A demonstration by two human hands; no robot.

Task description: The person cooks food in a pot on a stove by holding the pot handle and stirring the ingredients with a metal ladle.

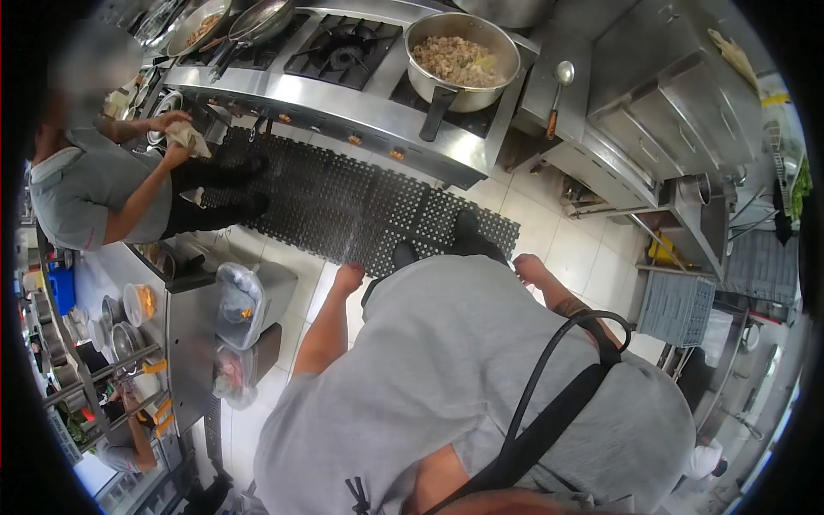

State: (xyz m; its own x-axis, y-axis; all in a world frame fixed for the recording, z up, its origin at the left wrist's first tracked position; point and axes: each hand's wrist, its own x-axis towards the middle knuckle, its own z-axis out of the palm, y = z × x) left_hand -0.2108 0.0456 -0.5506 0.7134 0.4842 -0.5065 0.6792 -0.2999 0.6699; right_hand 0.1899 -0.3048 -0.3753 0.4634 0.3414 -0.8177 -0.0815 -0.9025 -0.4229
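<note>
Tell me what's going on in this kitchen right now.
The person wearing the camera faces the stove, left hand and right hand lowered at their sides, apparently holding nothing. A large pot of chopped food sits on the stove. A spoon lies on the steel surface to its right. Off to the left, a co-worker handles a cloth.

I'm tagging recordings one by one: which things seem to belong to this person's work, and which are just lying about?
Nearest the hands, probably in use:
left hand, nothing visible in it
right hand, likewise
pot of food, on the stove
spoon, on the steel counter

Apparently lying about:
pans
bin
grey crates
</note>
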